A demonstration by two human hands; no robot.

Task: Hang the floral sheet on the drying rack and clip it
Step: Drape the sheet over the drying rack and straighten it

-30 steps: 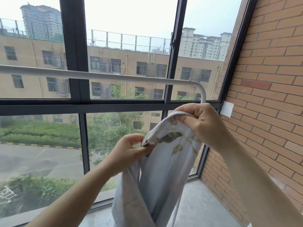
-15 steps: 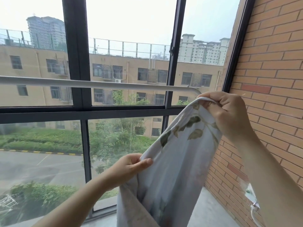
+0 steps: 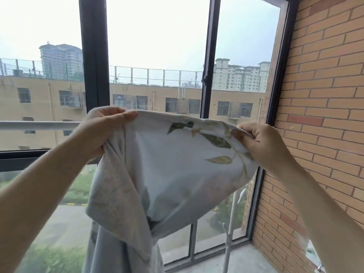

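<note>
Head view: the sheet (image 3: 177,164) is up in the air, its top edge stretched between both hands, about level with the rack bar (image 3: 39,126) and hiding the bar's right part. It does not appear draped yet. The rest hangs in folds. The left hand (image 3: 104,133) grips a bunched corner; the right hand (image 3: 262,146) pinches the edge near the wall (image 3: 325,115). Best, I judge, to raise the edge above the bar, hold it taut and level, then lay it over evenly before clipping.

No readable text, label, brand, number or sign anywhere in view.
</note>
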